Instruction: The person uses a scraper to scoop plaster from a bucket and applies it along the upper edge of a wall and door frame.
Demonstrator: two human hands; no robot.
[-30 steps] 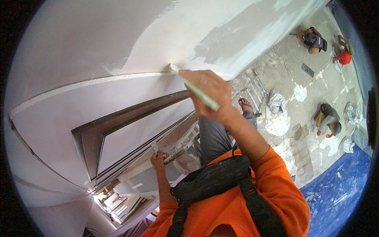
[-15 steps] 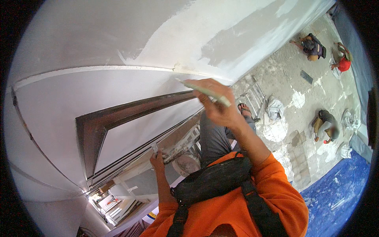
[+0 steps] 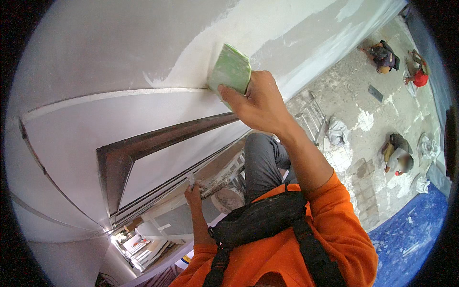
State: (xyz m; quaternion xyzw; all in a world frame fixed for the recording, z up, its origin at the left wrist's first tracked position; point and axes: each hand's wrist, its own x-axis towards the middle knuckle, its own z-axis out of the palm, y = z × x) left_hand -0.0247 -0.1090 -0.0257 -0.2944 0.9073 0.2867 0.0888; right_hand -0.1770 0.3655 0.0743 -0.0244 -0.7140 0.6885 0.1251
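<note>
A green flat spreader is gripped in my right hand, its far edge against the upper white wall beside a raised pale strip. Patches of lighter coating show on that wall. Below the strip runs a dark brown frame. Lower down, my left hand is closed on a small pale tool, too small to make out fully, beside a stained plank-like surface and a round container partly hidden by my waist bag.
My bent grey-clad leg is below my right arm. Far down on the floor are three crouching people, an aluminium ladder, pale sacks and a blue sheet at lower right.
My right hand has risen and turned, so the spreader's broad green face now shows instead of its edge, higher on the wall. My foot has become hidden. My left hand stays low.
</note>
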